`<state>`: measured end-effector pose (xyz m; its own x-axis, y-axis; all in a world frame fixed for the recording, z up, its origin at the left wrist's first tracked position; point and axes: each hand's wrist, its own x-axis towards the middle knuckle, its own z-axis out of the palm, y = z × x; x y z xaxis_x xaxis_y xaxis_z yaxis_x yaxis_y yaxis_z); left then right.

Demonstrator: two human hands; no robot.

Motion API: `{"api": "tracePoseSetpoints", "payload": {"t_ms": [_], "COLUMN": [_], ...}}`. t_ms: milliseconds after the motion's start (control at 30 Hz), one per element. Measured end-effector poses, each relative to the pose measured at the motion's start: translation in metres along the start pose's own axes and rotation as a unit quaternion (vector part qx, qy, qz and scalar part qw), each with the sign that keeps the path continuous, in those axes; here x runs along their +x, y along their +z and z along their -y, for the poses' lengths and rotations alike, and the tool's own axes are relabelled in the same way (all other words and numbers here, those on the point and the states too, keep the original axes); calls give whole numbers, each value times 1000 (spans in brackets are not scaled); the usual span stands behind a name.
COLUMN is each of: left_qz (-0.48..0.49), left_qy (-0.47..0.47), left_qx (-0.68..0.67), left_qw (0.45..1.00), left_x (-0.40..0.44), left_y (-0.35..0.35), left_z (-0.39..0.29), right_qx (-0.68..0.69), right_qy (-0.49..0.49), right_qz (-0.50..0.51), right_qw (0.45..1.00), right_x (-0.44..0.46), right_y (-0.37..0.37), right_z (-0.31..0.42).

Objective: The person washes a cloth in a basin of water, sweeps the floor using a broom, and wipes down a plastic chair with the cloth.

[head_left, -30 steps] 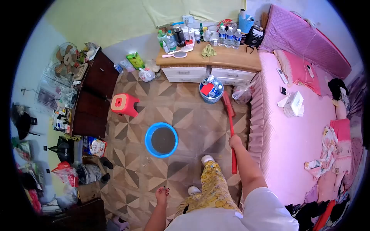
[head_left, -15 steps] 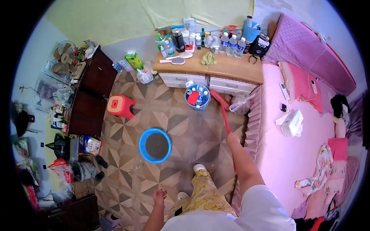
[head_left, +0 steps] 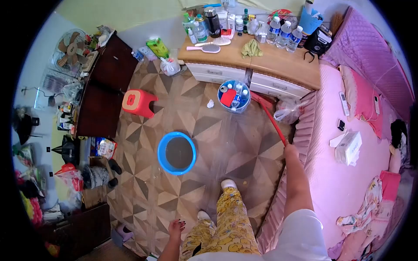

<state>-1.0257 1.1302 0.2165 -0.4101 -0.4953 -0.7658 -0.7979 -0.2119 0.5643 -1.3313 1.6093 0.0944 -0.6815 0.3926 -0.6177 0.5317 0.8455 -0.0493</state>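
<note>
My right hand (head_left: 291, 150) is closed around the long handle of a red broom (head_left: 275, 124). The broom slants away toward the drawers, and its wide red head is partly hidden behind the blue bin (head_left: 222, 103). In the bin are plastic bottles, a can and something red. A crumpled white paper (head_left: 210, 104) lies on the floor just left of it. My left hand (head_left: 176, 226) hangs low in front of me with fingers apart, holding nothing. Beyond it on the tiles stands a blue basin (head_left: 194, 153) with greyish water inside.
A red stool (head_left: 147, 104) stands at the left, near dark cabinets (head_left: 104, 69). Ahead, a wooden dresser (head_left: 283, 67) carries bottles and hairbrushes. A pink bed (head_left: 324, 187) runs along my right. A plastic bag (head_left: 287, 111) sits between bed and drawers.
The crumpled white paper has gone from the bin's rim to the floor at its left. My right hand and the broom have shifted rightward in view, and the whole view has moved slightly.
</note>
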Motion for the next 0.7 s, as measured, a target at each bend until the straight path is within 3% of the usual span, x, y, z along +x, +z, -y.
{"api": "tracePoseSetpoints", "payload": {"t_ms": [167, 267, 333, 433, 500, 567, 633, 700], "left_qz": [17, 32, 35, 48, 54, 57, 50, 56], "left_qy": [-1, 1, 19, 17, 17, 15, 3, 10], "left_qx": [-28, -36, -35, -30, -38, -45, -27, -30], "left_qw": [999, 999, 999, 998, 998, 997, 998, 998], "left_x": [1, 2, 5, 9, 11, 12, 17, 18], "left_y": [14, 21, 25, 31, 36, 40, 42, 43], "left_z": [-10, -15, -15, -16, -15, -14, -15, -13], "right_qx": [-3, 36, 89, 100, 89, -44, -69, -58], "right_qy": [-21, -73, -143, -159, -122, -111, -81, -66], "right_qz": [12, 30, -4, -44, -15, -15, -4, -58], "right_qw": [1000, 996, 986, 981, 988, 993, 994, 994], "right_x": [-55, -120, -140, -162, -156, -133, -108, -81], "right_y": [73, 75, 79, 60, 45, 37, 22, 10], "right_z": [-39, -59, -82, -87, -73, -58, -39, -25]}}
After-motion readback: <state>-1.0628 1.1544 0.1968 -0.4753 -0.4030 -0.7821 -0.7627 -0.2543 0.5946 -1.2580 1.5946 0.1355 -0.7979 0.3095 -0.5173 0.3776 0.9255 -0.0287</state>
